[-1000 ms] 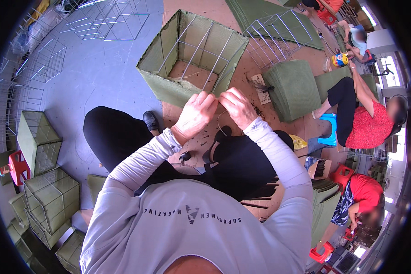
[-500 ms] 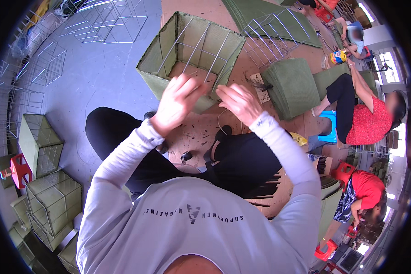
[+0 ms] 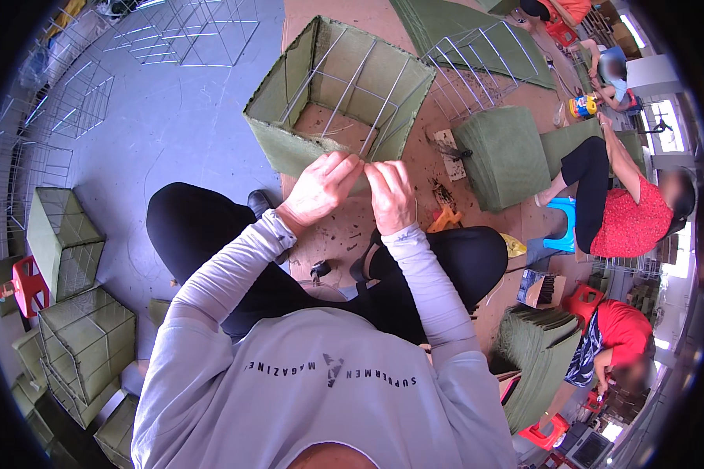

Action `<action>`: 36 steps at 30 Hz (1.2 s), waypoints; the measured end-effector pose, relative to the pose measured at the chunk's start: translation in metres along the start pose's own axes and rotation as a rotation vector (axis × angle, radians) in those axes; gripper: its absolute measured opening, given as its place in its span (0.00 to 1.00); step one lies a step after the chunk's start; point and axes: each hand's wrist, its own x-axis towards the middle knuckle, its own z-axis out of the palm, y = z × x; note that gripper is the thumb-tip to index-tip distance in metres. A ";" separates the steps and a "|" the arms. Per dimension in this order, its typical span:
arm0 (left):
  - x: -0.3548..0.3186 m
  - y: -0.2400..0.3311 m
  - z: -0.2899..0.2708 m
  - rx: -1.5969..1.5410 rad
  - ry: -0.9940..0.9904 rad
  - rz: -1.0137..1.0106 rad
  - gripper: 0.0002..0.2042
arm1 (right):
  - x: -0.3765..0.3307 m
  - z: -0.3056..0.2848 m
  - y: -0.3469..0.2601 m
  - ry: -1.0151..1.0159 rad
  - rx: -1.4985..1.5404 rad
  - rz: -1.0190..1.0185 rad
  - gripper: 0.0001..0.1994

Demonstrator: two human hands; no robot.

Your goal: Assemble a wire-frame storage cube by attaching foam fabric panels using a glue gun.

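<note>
Seen from above, a person in a grey long-sleeved top sits on a grey floor [image 3: 172, 133] with dark-trousered knees spread, working over a brown board. Straight ahead on that board, just beyond the hands, stands an open wire-frame box lined with green fabric [image 3: 340, 94], its mouth facing up and one corner pointing back toward the person; its near wall runs from far left to near right. Bare wire cages [image 3: 188, 23] lie on the far left, finished green boxes [image 3: 86, 344] stack at the near left, and a pile of green fabric sheets [image 3: 504, 156] sits to the right, where two other seated people in red tops work. The left hand [image 3: 321, 191] and the right hand [image 3: 391, 195] meet, almost touching, at the lower edge of the box's near wall, both equally close to it. Each hand is curled nearly closed with fingertips pinched, apparently on the fabric edge or a thin wire there; exactly what they grip is too small to tell. Small dark scraps dot the board between the knees, and an orange tool [image 3: 443, 219] lies just right of the right hand.
</note>
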 end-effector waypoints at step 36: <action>0.024 -0.061 -0.028 -0.209 -0.233 0.124 0.07 | 0.015 0.000 0.003 -0.152 0.086 0.134 0.04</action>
